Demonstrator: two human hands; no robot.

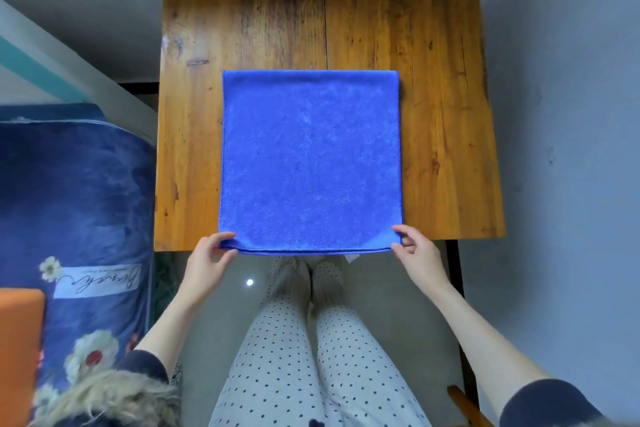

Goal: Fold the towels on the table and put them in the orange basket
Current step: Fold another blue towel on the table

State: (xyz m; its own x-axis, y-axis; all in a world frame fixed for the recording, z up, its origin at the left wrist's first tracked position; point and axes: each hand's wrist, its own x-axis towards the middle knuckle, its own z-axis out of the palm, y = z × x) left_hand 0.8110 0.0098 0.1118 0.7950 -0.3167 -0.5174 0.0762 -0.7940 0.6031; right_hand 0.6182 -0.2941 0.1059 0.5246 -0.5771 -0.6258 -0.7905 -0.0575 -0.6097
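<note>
Light: soft, even, I see mild sheen on the brown wooden tabletop (398, 28) | Glare: small white spot on grey floor (249, 282) | Edges: wide-angle bending, blurred corners.

My one head view looks steeply down, close over the tabletop (433, 114) filling the frame's upper middle.

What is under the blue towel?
The blue towel lies flat on the wooden table. Both hands pinch its near corners. Anything beneath it is covered.
</note>
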